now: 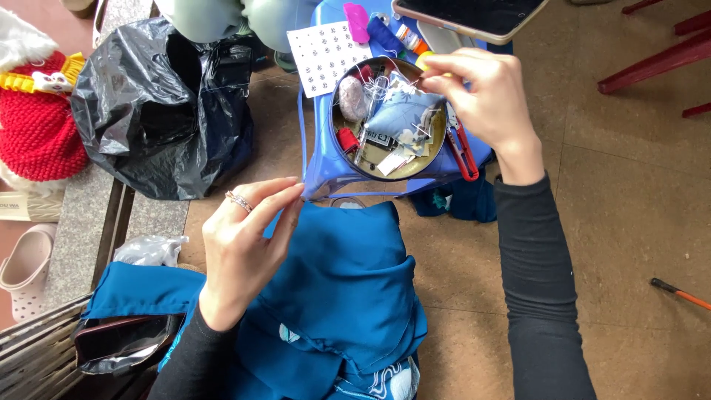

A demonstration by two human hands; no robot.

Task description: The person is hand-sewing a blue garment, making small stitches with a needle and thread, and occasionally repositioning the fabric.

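right hand (pixel 485 92) is pinching a little pincushion (pixel 404 111) over the sewing tin (pixel 437 152), left hand (pixel 248 241) is gripping blue fabric (pixel 348 296)

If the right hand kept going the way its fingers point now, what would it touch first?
The right hand points left over the round sewing tin; its fingers would probably meet the blue patterned pincushion first, which they already seem to be touching, though depth is unclear.

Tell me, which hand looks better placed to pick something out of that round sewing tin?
The right hand, probably: it is over the round tin, fingers at the pincushion. The left hand is lower, by the blue cloth.
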